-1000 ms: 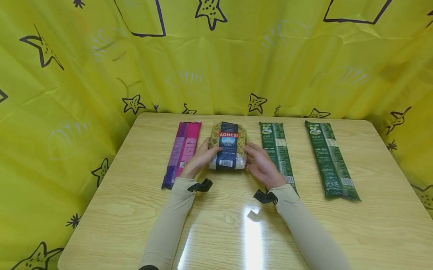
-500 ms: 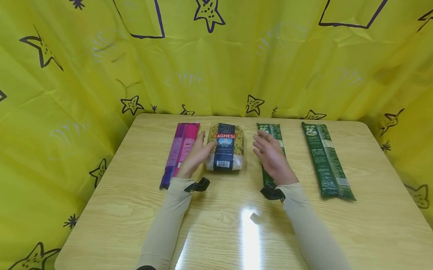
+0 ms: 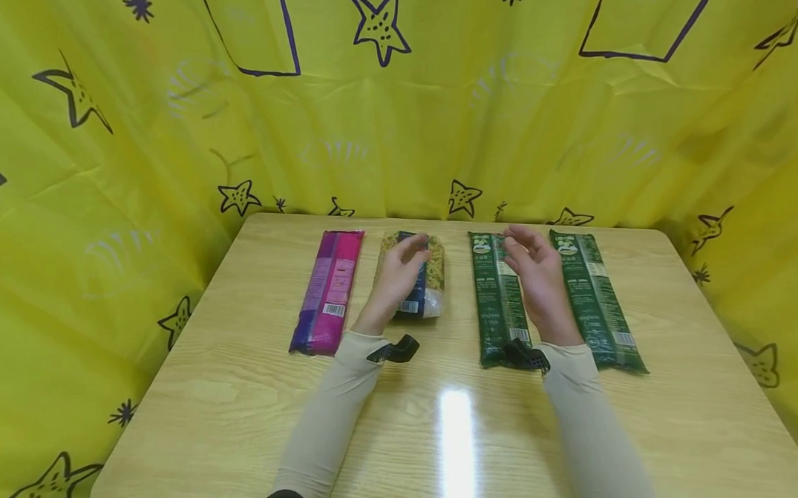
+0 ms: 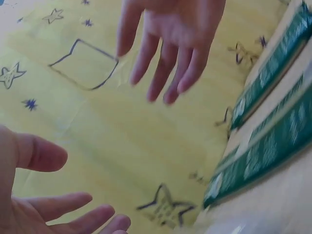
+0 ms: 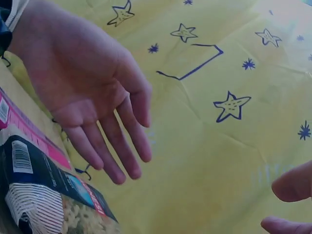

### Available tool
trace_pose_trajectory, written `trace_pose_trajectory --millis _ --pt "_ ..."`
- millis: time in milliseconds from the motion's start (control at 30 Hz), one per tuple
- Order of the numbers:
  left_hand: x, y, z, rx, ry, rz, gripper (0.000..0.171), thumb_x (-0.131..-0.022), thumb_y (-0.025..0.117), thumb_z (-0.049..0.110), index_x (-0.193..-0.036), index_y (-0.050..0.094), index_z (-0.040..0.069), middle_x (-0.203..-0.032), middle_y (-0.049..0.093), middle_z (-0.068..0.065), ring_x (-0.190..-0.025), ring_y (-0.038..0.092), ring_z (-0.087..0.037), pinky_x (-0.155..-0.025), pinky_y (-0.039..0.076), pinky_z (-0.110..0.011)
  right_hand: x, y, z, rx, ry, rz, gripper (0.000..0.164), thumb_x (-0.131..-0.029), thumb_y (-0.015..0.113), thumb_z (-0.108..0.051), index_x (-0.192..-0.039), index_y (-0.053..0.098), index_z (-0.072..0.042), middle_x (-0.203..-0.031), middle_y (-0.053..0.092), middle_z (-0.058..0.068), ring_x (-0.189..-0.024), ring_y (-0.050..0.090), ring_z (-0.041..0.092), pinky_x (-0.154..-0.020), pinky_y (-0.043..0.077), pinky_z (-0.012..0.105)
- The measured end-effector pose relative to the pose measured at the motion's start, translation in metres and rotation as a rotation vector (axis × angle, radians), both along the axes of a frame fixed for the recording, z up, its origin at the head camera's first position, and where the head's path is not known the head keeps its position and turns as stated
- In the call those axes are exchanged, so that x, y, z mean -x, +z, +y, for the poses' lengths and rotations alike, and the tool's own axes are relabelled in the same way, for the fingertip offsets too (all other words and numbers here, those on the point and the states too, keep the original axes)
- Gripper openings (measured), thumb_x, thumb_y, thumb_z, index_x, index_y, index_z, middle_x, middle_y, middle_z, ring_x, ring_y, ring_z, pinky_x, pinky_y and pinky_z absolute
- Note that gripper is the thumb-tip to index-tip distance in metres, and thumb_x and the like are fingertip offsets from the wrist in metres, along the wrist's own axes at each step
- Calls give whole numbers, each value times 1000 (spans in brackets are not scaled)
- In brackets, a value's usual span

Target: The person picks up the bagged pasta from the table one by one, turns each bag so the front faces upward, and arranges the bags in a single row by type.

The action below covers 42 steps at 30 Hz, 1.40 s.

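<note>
My left hand (image 3: 395, 282) is raised in front of the bag of short pasta (image 3: 435, 276), overlapping its blue label in the head view, with nothing in its grasp. In the right wrist view that bag (image 5: 44, 190) lies below the left hand (image 5: 83, 83), whose fingers are loosely extended. My right hand (image 3: 541, 285) hovers between the nearer green spaghetti pack (image 3: 497, 298) and the farther green spaghetti pack (image 3: 593, 302). Its fingers are relaxed and hold nothing; the left wrist view shows its palm side above both packs.
A pink and purple pack (image 3: 326, 290) lies left of the pasta bag on the wooden table (image 3: 232, 405). Behind the table's back edge hangs a yellow curtain (image 3: 417, 146) printed with stars.
Both hands have come away from the pasta bag, which stays lying on the table. The hands rose and shifted right, the right one now between the green packs.
</note>
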<state>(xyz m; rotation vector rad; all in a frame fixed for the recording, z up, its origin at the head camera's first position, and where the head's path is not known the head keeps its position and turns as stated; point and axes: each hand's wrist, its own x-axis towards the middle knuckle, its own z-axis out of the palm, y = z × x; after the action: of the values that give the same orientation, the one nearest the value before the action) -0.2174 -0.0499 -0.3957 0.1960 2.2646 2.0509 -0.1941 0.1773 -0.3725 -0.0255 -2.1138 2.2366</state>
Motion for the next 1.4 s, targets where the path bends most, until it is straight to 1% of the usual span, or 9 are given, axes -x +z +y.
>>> trace_pose_trajectory --millis 100,267,433,633,867,1033,1167,1300,1400 --pt "-4 -4 14 -43 -8 -25 46 -106 52 18 -150 51 6 -156 51 -16 -145 49 -31 -123 39 -47 1 -1 4 -43 11 -16 38 -107 55 -25 -143 53 -11 -128 53 -14 -140 46 17 -120 41 37" --pt "-9 -12 36 -72 -31 -77 47 -105 55 18 -150 52 7 -155 53 -12 -144 51 -32 -122 41 -47 4 -6 17 -129 11 -55 53 -108 53 -29 -155 43 -6 -148 45 5 -150 37 30 -127 31 52" --pt "-13 -21 54 -52 -70 -138 52 -104 56 21 -154 48 7 -159 50 -11 -147 48 -32 -124 37 -48 7 -13 30 -149 -31 -101 59 -109 50 -30 -160 34 -6 -164 32 18 -154 31 35 -128 26 56" --pt "-18 -34 71 -28 -114 -200 59 -104 56 26 -158 40 6 -164 43 -9 -150 43 -32 -126 34 -50 13 -23 36 -159 5 -178 65 -109 48 -34 -163 26 -6 -169 21 20 -158 22 38 -129 22 60" --pt "-20 -47 82 38 -110 -219 65 -103 57 30 -159 37 4 -166 40 -12 -149 45 -34 -125 37 -49 24 -43 43 -174 57 -270 69 -109 45 -36 -165 18 -5 -172 11 22 -160 12 42 -127 18 67" --pt "-22 -54 86 108 -98 -227 71 -100 60 32 -160 35 3 -167 37 -14 -152 40 -39 -124 37 -50 27 -54 43 -177 68 -317 70 -109 44 -37 -165 17 -5 -173 10 22 -158 12 44 -127 19 66" --pt "-23 -58 87 99 -94 -264 73 -99 62 33 -161 34 5 -167 36 -16 -153 37 -41 -125 35 -52 27 -58 40 -168 71 -346 70 -109 43 -37 -165 17 -5 -173 11 21 -155 16 43 -125 23 63" --pt "-23 -60 88 49 -98 -290 74 -99 62 31 -161 32 2 -166 37 -20 -153 35 -40 -127 32 -51 28 -59 38 -172 60 -369 69 -109 43 -38 -164 20 -4 -172 15 20 -144 29 36 -110 37 48" --pt "-22 -61 90 14 -112 -298 75 -100 62 30 -161 30 1 -164 39 -22 -151 39 -37 -126 34 -49 28 -59 38 -183 52 -381 69 -109 44 -39 -164 22 -5 -171 19 18 -133 36 28 -93 39 35"
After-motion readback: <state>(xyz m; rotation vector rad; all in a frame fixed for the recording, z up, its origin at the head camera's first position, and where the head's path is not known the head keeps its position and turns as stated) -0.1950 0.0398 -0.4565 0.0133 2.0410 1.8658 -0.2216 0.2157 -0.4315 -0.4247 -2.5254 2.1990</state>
